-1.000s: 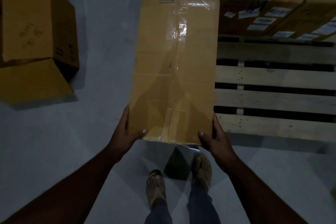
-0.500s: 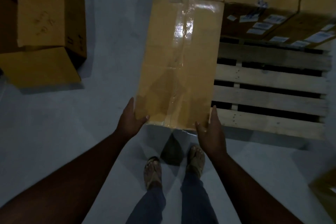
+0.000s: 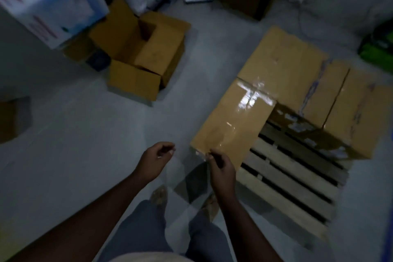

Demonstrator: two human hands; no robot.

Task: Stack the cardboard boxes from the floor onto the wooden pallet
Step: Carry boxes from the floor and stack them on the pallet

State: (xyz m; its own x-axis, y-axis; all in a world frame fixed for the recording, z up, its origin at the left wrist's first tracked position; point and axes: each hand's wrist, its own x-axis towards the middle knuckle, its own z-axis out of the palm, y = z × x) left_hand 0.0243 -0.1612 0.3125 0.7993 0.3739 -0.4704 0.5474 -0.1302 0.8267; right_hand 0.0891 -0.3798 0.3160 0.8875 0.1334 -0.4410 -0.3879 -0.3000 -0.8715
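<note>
Lying flat on the pallet point(image 3: 297, 195), the long box point(image 3: 231, 125) is brown cardboard with shiny tape down its top. Its far end meets more boxes point(image 3: 314, 83) stacked behind it. Its near corner sticks out past the pallet's edge. The right hand point(image 3: 221, 166) curls loosely at that corner; I cannot tell if it grips. The left hand point(image 3: 155, 159) hangs in the air, half curled, holding nothing. The pallet's bare wood slats lie open beside the box. An open box point(image 3: 144, 57) sits on the grey floor point(image 3: 85, 134), well apart.
</note>
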